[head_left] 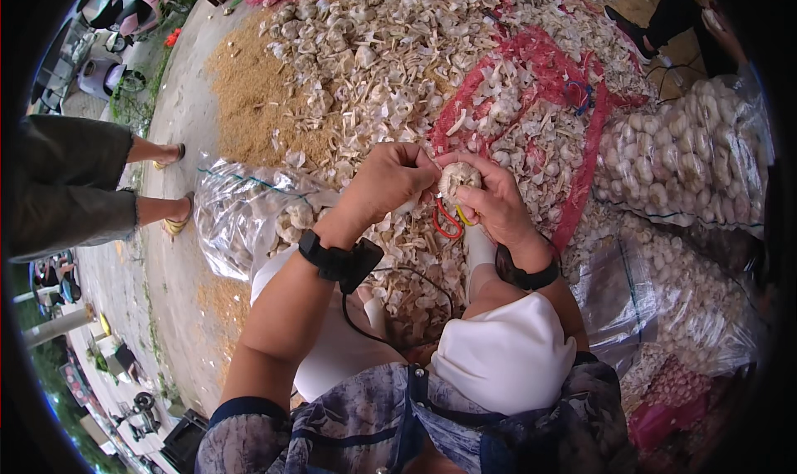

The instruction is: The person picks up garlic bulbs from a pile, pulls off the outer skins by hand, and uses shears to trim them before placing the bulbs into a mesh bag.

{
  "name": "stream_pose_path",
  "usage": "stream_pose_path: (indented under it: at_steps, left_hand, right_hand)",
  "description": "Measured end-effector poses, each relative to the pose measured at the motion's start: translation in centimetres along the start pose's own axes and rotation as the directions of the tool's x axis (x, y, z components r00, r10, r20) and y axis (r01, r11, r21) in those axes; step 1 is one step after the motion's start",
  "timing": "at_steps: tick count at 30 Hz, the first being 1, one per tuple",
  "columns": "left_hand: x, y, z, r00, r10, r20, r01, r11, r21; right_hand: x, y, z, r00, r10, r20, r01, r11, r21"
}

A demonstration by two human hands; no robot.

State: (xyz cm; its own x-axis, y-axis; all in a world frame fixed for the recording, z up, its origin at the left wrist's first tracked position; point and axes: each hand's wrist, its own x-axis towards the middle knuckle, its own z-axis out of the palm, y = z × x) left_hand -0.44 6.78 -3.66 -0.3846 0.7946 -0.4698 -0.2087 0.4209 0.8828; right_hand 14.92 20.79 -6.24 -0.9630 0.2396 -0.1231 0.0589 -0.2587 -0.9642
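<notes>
Through the head view I see the right hand [496, 211] with thumb and fingers clamped on the bulb [459, 178] above the peelings [365, 84], probably to steady it within easy reach of the left hand [390, 179]. That hand's fingertips are pinched together just beside it; I cannot tell on what, if anything. Red and yellow handles [449, 236] hang just below, perhaps hooked there to free the fingers.

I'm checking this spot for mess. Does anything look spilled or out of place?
Yes: garlic scraps lie strewn past the right hand, and tan, chaff-like bits spread loose over the concrete. Both look spilled, being uncontained. The red mesh among the scraps lies crumpled.
</notes>
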Motion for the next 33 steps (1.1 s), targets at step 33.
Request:
stream_pose_path:
  at_steps: [33]
  left_hand:
    - [-0.8,1.6,0.5,0.997,0.053,-0.053,-0.05,0.996,0.069]
  right_hand:
    - [0.2,0.0,0.3,0.99,-0.121,-0.079,0.124,0.991,0.042]
